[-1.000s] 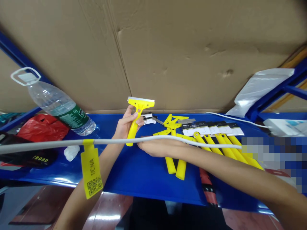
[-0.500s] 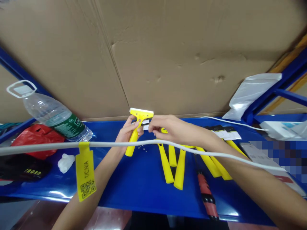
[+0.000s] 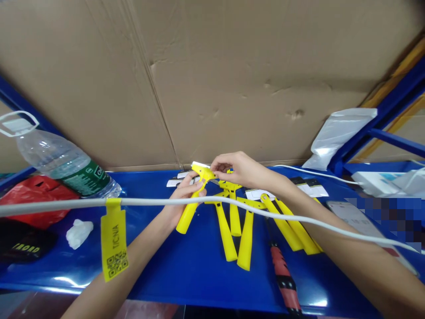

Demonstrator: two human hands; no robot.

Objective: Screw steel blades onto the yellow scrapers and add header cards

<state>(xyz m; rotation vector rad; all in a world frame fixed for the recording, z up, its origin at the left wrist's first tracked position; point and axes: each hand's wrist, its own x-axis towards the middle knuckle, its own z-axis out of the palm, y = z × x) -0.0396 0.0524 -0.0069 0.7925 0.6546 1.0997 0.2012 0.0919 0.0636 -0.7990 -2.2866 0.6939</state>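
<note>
A yellow scraper with a T-shaped head (image 3: 189, 215) is gripped in my left hand (image 3: 179, 199), its handle slanting down to the left and its head turned at an angle. Bent fingers of my right hand (image 3: 235, 168) pinch at the right end of that head; whatever small thing is between them is hidden. Just below my right hand lie several more yellow scrapers (image 3: 226, 237) on the blue table (image 3: 186, 274). Black-and-white cards or packets (image 3: 174, 182) lie behind my left hand. A red-and-black screwdriver (image 3: 283, 277) rests to the right of the scrapers.
A white cable (image 3: 159, 201) with a yellow tag (image 3: 113, 239) crosses in front of my forearms. On the left are a large water bottle (image 3: 66, 159), a red bag (image 3: 36, 195) and crumpled tissue (image 3: 79, 233). Cardboard (image 3: 232, 88) walls the back; a phone (image 3: 352, 217) lies right.
The scraper in my left hand has turned and come slightly lower and to the right. My right hand has closed in on the right end of its head. The view has shifted slightly.
</note>
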